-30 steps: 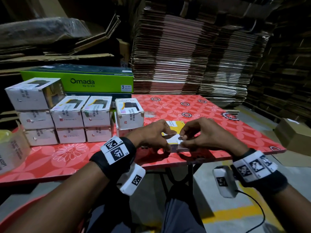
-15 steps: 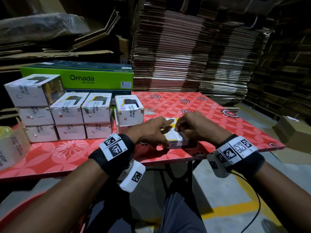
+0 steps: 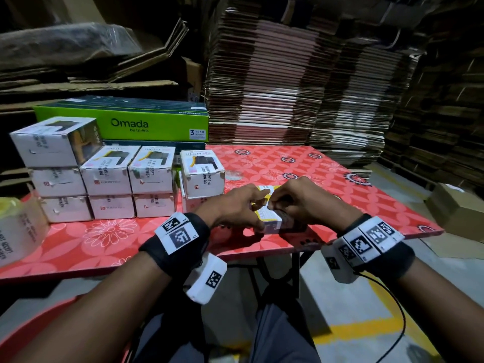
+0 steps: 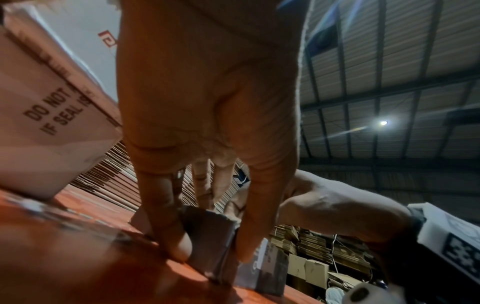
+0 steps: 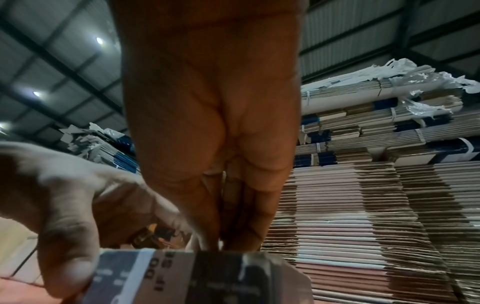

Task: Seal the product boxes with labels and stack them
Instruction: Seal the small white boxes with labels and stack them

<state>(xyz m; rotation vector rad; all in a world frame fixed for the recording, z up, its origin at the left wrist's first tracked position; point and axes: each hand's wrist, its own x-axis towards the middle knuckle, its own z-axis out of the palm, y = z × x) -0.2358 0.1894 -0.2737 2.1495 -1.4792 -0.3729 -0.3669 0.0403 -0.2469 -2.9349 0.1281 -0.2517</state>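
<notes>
The grip of the left hand (image 3: 237, 205) is curled round the near end of a small product box (image 3: 269, 218), thumb and fingers bracing its sides, while the right hand (image 3: 301, 203) pinches at the box's top, fingertips pressed together where a seal label (image 5: 153, 273) printed with dark text wraps over the edge. The box sits on the red flowered table (image 3: 327, 174), close to its front edge, between the two hands.

By my reading the label is being smoothed down, so this box is mid-seal and not yet stacked. To the left, the stack of sealed boxes (image 3: 110, 179) stands two and three high in a row, each showing a "do not accept if seal is broken" strip; that part looks done. How many boxes remain I cannot tell. A label roll (image 3: 15, 229) rests at the table's far left edge.

Both forearms reach forward from below, wrists bent down over the box, banded with marker-printed straps. Behind the stack lies a green Omada carton (image 3: 125, 124), and flattened cardboard piles (image 3: 288, 87) fill the background.
</notes>
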